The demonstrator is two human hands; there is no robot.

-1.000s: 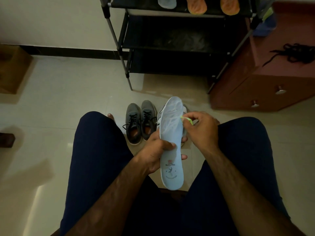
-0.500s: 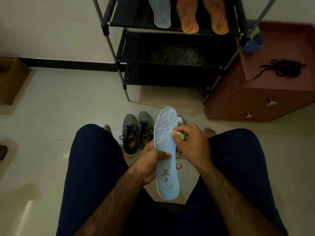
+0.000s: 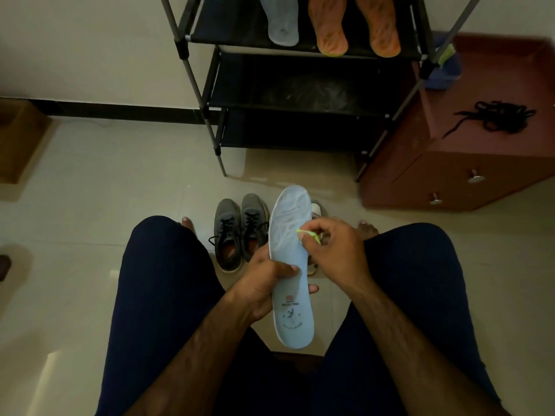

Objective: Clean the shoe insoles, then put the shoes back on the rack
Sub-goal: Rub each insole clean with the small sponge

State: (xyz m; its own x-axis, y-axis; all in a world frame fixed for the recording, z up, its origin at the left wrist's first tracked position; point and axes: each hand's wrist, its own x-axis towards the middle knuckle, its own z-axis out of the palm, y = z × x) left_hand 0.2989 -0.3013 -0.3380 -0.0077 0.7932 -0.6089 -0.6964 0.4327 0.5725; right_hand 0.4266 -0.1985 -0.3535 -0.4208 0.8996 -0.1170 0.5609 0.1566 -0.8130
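My left hand grips a pale blue insole around its middle, held upright between my knees with the toe end pointing away. My right hand pinches a small yellow-green brush and holds its tip against the insole's right edge near the forefoot. A pair of grey shoes stands on the floor just beyond my hands. A white shoe is mostly hidden behind the insole. On the black shoe rack lie another pale blue insole and two orange insoles.
A red-brown cabinet with two knobs stands right of the rack, with black laces on top. A brown box sits at the far left by the wall. My bare feet rest on the tiled floor.
The view has tilted up, showing more of the rack's top shelf. My right hand with the brush has slid slightly down along the insole's edge.
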